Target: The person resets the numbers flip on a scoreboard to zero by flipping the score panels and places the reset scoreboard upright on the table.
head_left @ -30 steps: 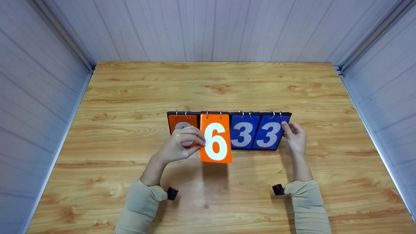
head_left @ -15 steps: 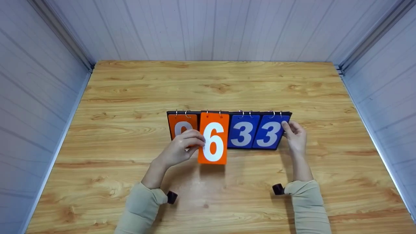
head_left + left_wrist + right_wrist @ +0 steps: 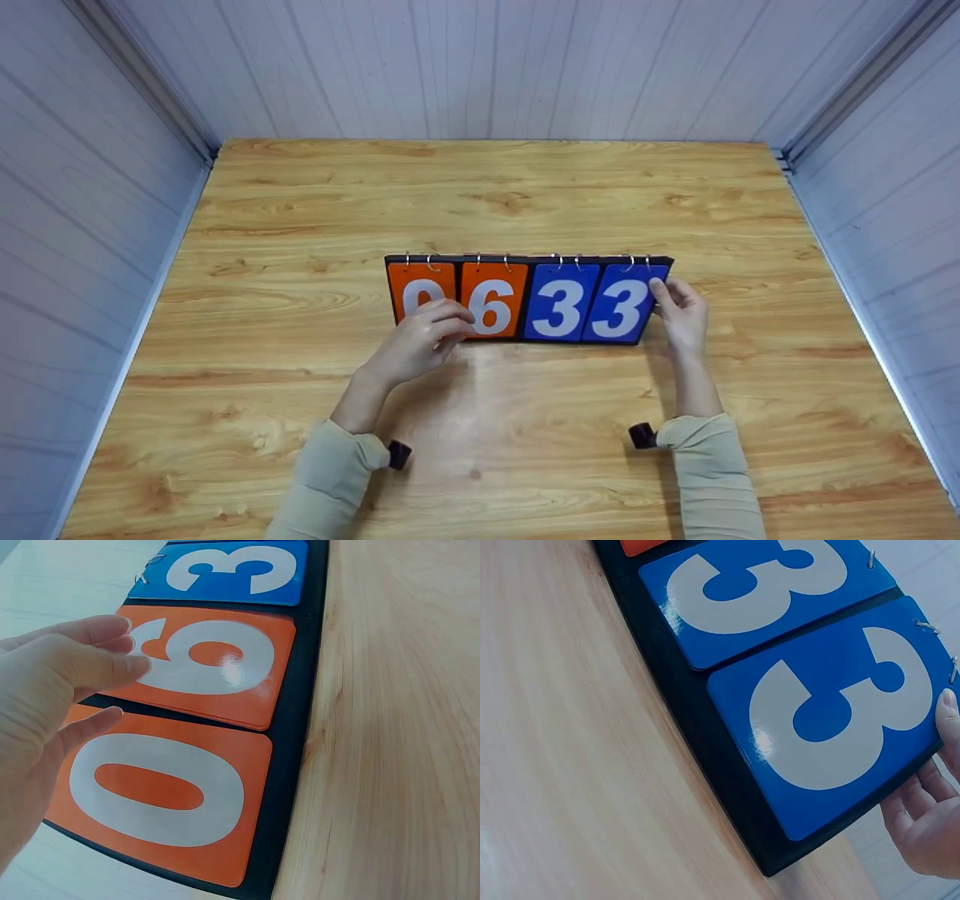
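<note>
Scoreboard (image 3: pixel 529 300) stands near the middle of the wooden table (image 3: pixel 300 225), a black flip board with four number cards hung on small metal rings along its top edge. From the head view the cards read 0, 6, 3, 3: two orange cards to the person's left, two blue ones to the right, all with white digits. No brand or other writing shows on the board.

Part of the orange 0 card (image 3: pixel 421 294) is hidden in the head view behind the left hand (image 3: pixel 416 341); the left wrist view shows that digit whole, while the farthest blue card is cut off there. The right wrist view shows only a corner of an orange card at its top edge.

The left hand hovers in front of the orange 6 card (image 3: pixel 492 298), its fingers (image 3: pixel 97 664) nearly straight and loosely spread, holding nothing; whether a fingertip touches the card I cannot tell. The right hand (image 3: pixel 684 315) holds the board's right end, its thumb on the face of the outer blue 3 card (image 3: pixel 621 301) and its fingers (image 3: pixel 919 799) curled round the black edge, mostly cut off in the wrist view.
</note>
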